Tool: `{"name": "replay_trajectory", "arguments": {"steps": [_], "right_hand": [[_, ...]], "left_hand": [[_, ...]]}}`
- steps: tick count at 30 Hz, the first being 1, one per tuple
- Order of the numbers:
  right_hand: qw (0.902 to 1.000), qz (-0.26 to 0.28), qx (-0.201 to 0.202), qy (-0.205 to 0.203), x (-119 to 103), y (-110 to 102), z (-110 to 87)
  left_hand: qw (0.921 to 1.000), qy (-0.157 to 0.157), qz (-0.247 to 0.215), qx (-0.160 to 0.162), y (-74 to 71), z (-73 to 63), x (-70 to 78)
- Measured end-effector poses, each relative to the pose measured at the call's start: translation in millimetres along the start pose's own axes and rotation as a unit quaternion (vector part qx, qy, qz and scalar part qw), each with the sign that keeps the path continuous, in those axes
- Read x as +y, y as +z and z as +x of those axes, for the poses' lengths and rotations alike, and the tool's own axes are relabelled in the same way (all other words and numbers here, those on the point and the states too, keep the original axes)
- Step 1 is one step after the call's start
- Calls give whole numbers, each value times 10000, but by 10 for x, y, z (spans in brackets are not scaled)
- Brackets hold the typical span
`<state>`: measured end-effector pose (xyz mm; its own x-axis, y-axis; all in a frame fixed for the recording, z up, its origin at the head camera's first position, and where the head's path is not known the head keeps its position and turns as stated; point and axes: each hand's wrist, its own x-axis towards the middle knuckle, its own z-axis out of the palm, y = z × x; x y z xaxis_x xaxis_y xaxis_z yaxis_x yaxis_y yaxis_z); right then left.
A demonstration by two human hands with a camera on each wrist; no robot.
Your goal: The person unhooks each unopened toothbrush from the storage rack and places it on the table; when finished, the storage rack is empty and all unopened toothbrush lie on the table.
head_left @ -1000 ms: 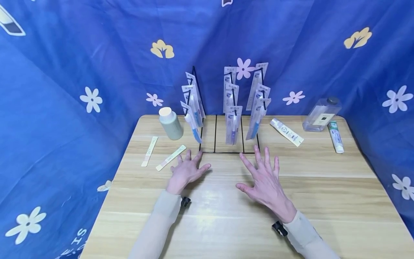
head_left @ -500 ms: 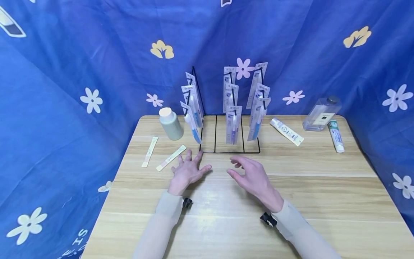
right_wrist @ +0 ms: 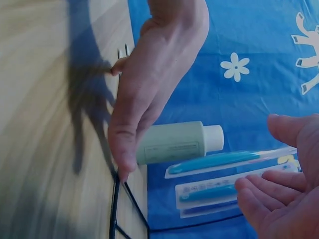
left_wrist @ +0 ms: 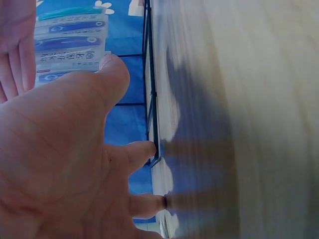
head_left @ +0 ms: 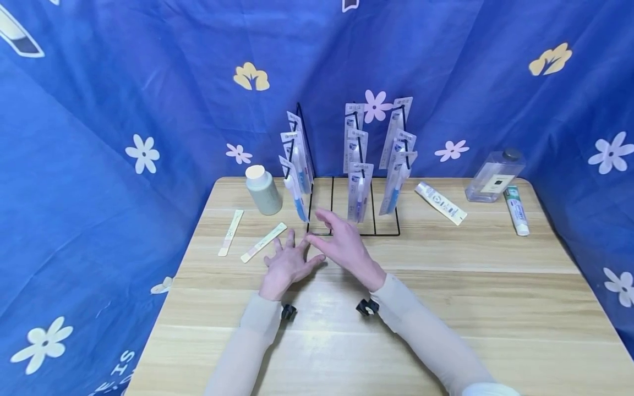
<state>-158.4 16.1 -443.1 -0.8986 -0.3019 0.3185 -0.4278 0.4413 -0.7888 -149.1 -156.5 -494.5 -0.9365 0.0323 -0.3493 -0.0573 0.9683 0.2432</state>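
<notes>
A black wire display rack (head_left: 386, 235) stands at the back of the table with packaged toothbrushes hanging from its hooks in three columns. My left hand (head_left: 287, 267) lies with fingers spread at the rack's front left corner; in the left wrist view, a fingertip (left_wrist: 148, 149) meets the bottom wire. Just right of it, my right hand (head_left: 344, 245) hovers over the rack's front edge, fingers loosely bent and holding nothing. Nearest to its fingers is the front left toothbrush pack (head_left: 295, 190), blue-handled. The right wrist view shows toothbrush packs (right_wrist: 207, 191) beyond the right fingers.
A grey-green bottle (head_left: 266, 195) with a white cap stands left of the rack. Two slim sachets (head_left: 230, 232) lie near the left hand. To the right are a white tube (head_left: 441, 203), a clear bottle (head_left: 495, 176) and a toothpaste tube (head_left: 516, 210). Blue cloth (head_left: 188, 82) surrounds the table.
My right hand has moved left from the rack's right front corner to beside the left hand, its spread fingers now bent. The left hand has stayed in place.
</notes>
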Motion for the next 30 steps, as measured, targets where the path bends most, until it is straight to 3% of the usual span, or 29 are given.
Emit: {"name": "replay_trajectory", "arguments": {"steps": [6, 13, 30], "right_hand": [[9997, 117, -6, 201, -74, 99, 260], [9988, 188, 356, 284, -121, 180, 478], [9943, 11, 1038, -253, -56, 308, 684]], "left_hand": [[10000, -55, -44, -4, 11, -6, 8], [10000, -1, -83, 48, 12, -16, 4], [9997, -16, 174, 156, 41, -29, 15]]}}
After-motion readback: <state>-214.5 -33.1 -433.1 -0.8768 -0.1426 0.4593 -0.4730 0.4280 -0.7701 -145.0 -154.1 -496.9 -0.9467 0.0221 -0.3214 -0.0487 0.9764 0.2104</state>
